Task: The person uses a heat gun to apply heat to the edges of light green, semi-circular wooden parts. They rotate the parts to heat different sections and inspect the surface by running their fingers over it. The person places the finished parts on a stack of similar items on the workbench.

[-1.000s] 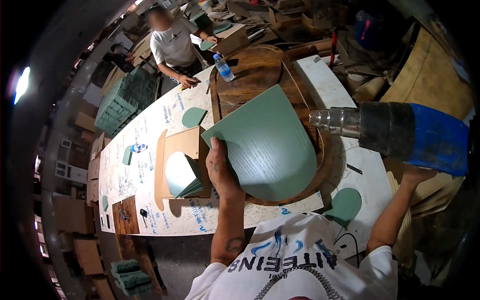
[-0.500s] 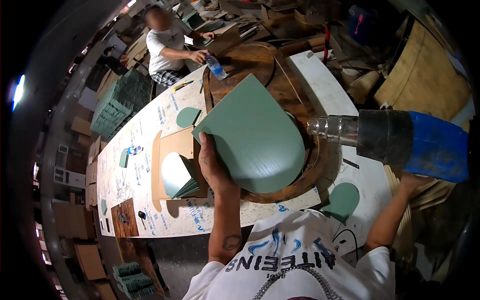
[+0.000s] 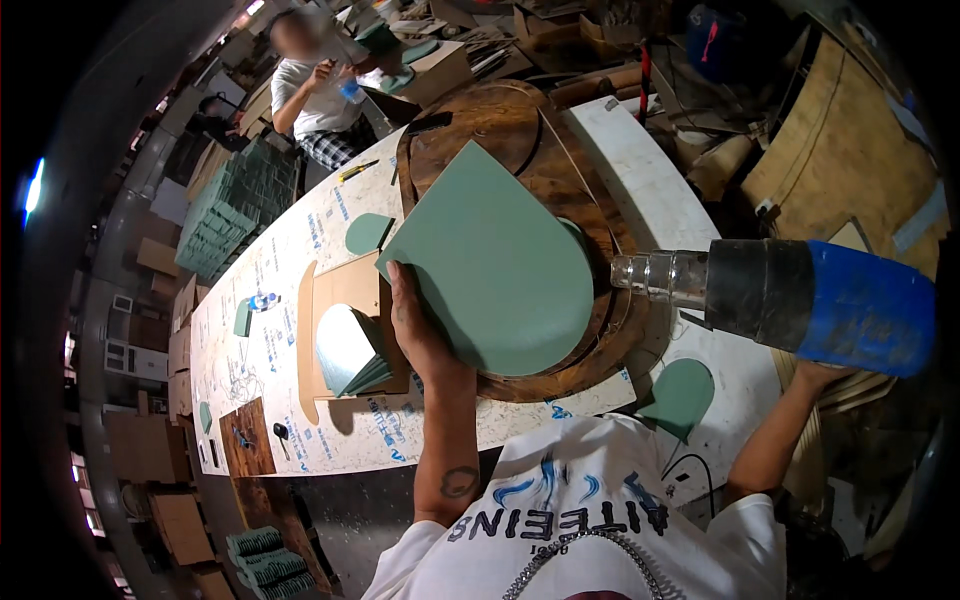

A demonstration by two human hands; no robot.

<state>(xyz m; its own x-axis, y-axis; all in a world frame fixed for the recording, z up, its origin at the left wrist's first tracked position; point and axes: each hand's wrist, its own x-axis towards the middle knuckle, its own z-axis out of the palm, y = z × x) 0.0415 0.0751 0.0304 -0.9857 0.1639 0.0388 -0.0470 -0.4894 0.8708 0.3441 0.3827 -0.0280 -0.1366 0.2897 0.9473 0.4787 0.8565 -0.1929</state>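
My left hand is closed on the left edge of a green board with one rounded end and a pointed corner at the far side. Its thumb lies along the edge; the other fingers are hidden beneath. At the right, my right hand grips a blue heat gun, mostly hidden behind its body. The gun's stepped metal nozzle points left, at the board's right edge, a short gap away. Under the board lies a dark brown wooden piece with rounded outlines. Beside my left hand rests a stack of similar green boards.
A white table carries a small green board, a yellow-handled cutter and a small bottle. Another green board lies near my right forearm. Across the table sits a co-worker. Stacked green boards stand at left.
The co-worker has lifted the water bottle off the brown wooden piece and holds it near the chest. My green board has shifted slightly left in view; the heat gun sits a little lower.
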